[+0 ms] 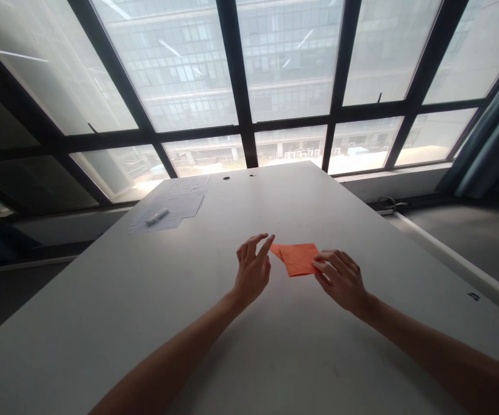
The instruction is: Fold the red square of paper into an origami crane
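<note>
A folded piece of orange paper (299, 259) is held just above the white table, with a pointed flap sticking out at its left. My right hand (340, 274) pinches the paper's right edge between thumb and fingers. My left hand (252, 268) is beside the pointed flap, its index finger stretched out and the thumb apart from it. The left index fingertip is close to the flap's tip; whether it touches the paper I cannot tell. Nothing shows between the left fingers.
The white table (145, 323) stretches away to the windows. Several paper sheets (188, 203) lie at its far left, with a small white object (157, 217) on top. Two round holes are near the far edge. A small dark mark (473, 296) is at the right.
</note>
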Demonstrator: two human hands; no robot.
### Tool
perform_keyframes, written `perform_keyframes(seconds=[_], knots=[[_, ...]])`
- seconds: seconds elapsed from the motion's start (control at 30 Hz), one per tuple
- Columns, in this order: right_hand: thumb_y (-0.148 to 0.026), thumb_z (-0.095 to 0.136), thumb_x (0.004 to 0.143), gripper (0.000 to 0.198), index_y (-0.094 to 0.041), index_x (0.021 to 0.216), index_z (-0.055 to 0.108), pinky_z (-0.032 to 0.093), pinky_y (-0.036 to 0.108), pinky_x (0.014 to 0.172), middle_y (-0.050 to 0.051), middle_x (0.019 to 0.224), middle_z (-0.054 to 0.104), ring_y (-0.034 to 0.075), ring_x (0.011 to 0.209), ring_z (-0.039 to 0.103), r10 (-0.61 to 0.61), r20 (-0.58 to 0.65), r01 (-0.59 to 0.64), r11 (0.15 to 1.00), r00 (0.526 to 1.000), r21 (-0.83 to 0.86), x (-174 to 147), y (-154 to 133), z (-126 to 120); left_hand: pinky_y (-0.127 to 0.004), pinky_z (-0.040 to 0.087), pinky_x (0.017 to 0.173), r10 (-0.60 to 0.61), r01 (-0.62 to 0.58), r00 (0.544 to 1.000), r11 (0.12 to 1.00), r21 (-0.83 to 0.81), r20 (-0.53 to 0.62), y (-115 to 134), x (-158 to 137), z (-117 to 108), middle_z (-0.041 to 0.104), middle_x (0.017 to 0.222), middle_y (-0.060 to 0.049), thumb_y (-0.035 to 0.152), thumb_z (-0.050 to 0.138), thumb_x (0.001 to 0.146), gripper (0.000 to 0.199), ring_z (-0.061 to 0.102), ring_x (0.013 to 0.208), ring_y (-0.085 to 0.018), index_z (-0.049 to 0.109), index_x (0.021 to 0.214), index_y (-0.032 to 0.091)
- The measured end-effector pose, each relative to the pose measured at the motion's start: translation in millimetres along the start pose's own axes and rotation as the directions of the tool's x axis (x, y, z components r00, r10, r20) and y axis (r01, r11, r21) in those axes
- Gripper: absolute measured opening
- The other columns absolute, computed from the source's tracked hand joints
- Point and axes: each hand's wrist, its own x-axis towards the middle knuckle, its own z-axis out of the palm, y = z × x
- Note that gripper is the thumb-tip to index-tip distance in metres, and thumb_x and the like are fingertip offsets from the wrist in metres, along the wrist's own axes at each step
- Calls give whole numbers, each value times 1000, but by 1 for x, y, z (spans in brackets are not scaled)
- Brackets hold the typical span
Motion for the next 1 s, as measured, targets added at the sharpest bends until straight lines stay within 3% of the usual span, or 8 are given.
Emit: perform_keyframes(seconds=[0.13, 0.23, 0.3, 0.4, 0.5, 0.63, 0.77, 1.0], knots=[[-4, 55, 85, 18, -18, 77, 61, 44, 33, 74, 9, 89, 65, 21, 82, 57, 46, 266, 3, 983, 963, -183, -5, -4, 12, -39, 42, 101, -108, 106, 994, 980, -171, -4, -4, -8, 9, 55, 125, -10, -3, 37, 85, 56, 51, 119, -21, 51, 133, 22], [-12, 62, 84, 7, -18, 82, 64, 45, 35, 79, 9, 94, 66, 23, 90, 58, 65, 442, -14, 993, 895, -116, -5, -11, 15, -34, 47, 96, -7, 52, 986, 964, -263, 167, 3, -13, 10, 61, 115, -7, 7, 42, 92, 36, 57, 109, -19, 61, 117, 23], [-27, 68, 84, 11, -20, 92, 66, 44, 39, 88, 9, 103, 66, 25, 100, 57, 38, 497, -45, 999, 867, 1, -3, -13, 12, -34, 48, 95, 69, 11, 943, 971, -238, 324, 9, -16, 10, 62, 116, -7, 21, 55, 93, 26, 58, 107, -21, 62, 118, 25], [-34, 63, 88, 22, -23, 107, 67, 43, 41, 95, 8, 113, 66, 25, 108, 57, 39, 504, -128, 982, 863, 142, -2, -11, 6, -38, 47, 97, 138, -57, 883, 980, -189, 449, 10, -19, 12, 62, 120, -9, 41, 72, 83, 43, 58, 110, -26, 62, 121, 25], [-25, 59, 90, 31, -27, 121, 63, 44, 41, 98, 7, 122, 64, 24, 113, 57, 100, 484, -217, 957, 870, 193, -2, 1, 5, -39, 46, 98, 159, -68, 865, 977, -204, 476, 3, -17, 13, 63, 120, -10, 51, 74, 77, 57, 57, 111, -27, 62, 125, 24], [-29, 67, 86, 38, -29, 124, 64, 43, 42, 101, 7, 127, 64, 25, 118, 55, 40, 531, -221, 934, 847, 282, -4, 18, 9, -39, 46, 98, 153, -29, 845, 970, -241, 513, -5, -11, 10, 62, 123, -10, 54, 76, 74, 63, 58, 112, -28, 61, 128, 24], [-33, 70, 85, 28, -29, 113, 69, 45, 41, 99, 6, 119, 67, 24, 111, 59, 30, 539, -226, 926, 842, 301, -5, 22, 12, -35, 44, 98, 138, 24, 828, 959, -281, 544, -8, -6, 3, 63, 123, -9, 53, 73, 77, 57, 58, 112, -26, 63, 126, 25], [-21, 60, 90, 21, -23, 109, 71, 48, 37, 93, 7, 112, 67, 22, 106, 61, 112, 496, -299, 900, 861, 316, -5, 18, 12, -30, 45, 92, 207, -37, 819, 950, -312, 535, -10, -4, 1, 66, 117, -7, 51, 67, 84, 45, 61, 105, -23, 67, 121, 26]])
